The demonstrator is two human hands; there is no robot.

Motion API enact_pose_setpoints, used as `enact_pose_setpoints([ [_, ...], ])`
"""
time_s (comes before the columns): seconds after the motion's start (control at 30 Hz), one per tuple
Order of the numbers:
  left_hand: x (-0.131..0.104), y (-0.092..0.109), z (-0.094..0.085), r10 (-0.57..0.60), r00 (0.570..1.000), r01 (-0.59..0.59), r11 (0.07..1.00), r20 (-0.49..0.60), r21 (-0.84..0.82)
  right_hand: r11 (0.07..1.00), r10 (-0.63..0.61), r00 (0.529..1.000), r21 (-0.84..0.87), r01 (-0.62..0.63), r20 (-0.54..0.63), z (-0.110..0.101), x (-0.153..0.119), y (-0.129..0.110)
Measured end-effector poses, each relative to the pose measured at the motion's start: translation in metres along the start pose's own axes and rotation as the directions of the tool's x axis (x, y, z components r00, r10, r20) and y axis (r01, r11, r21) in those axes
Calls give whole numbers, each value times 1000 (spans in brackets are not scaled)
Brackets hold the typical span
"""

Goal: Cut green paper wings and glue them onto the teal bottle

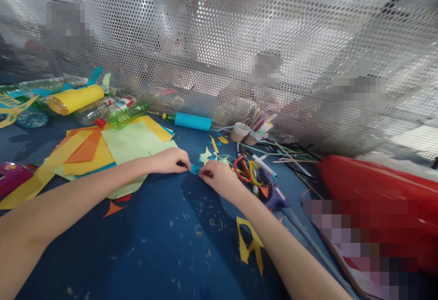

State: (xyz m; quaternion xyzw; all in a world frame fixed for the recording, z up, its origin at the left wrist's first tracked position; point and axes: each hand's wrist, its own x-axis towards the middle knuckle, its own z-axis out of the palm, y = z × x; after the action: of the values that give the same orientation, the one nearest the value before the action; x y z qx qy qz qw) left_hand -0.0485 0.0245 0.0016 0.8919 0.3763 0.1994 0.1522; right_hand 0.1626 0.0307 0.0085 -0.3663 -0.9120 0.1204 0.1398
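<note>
1. Head view: the left hand [173,160] has its thumb and fingers pinched together on one end of a small blue strip [195,168].
2. Head view: the right hand [219,174] pinches the opposite end, so the strip spans the short gap between the two hands, over the worktop [153,250]. Whether it touches the worktop I cannot tell.
3. Head view: the strip looks thin, perhaps paper or tape. It should be very light, soft to bend and easy to crease or tear, with little risk of slipping.
4. Head view: its ends seem the best hold, with a light fingertip pinch and no hard pull.
5. Head view: a pale green sheet [137,140] lies beside the left hand; scissors [242,168] lie just beyond the right.
</note>
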Motion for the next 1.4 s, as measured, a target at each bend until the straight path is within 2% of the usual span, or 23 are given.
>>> enact_pose_setpoints([
  [0.2, -1, 10, 0, 35, 997, -35, 999, -64, 9, 1000, 18, 1000, 7, -18, 4, 0, 0, 0],
  [0.3, 1, 11, 1, 91, 995, -89, 994, -35, 67, 1000, 18, 1000, 17, -18, 4, 1, 1, 2],
  [0.43, 1, 7, 4, 100, 995, -99, 991, 0, 89, 999, 16, 1000, 44, -16, -8, 1, 1, 5],
  [0.63, -3, -1, 10, -9, 998, 4, 997, -56, -80, 995, -23, 1000, 96, 25, -18, -1, -2, 8],
  [0.73, -4, -3, 12, -21, 998, 13, 991, -60, -134, 993, -66, 997, 96, 68, -27, -1, -3, 8],
  [1.0, -3, -4, 15, 19, 997, -23, 999, -78, -47, 986, -167, 982, 3, 168, -82, 7, -3, 9],
  [1.17, -3, 0, 16, 31, 993, -29, 999, -112, 22, 984, -176, 980, 3, 177, -97, 11, -2, 11],
  [1.4, -4, -1, 15, 26, 992, -23, 999, -120, 25, 987, -155, 981, 20, 158, -115, 13, -2, 13],
])
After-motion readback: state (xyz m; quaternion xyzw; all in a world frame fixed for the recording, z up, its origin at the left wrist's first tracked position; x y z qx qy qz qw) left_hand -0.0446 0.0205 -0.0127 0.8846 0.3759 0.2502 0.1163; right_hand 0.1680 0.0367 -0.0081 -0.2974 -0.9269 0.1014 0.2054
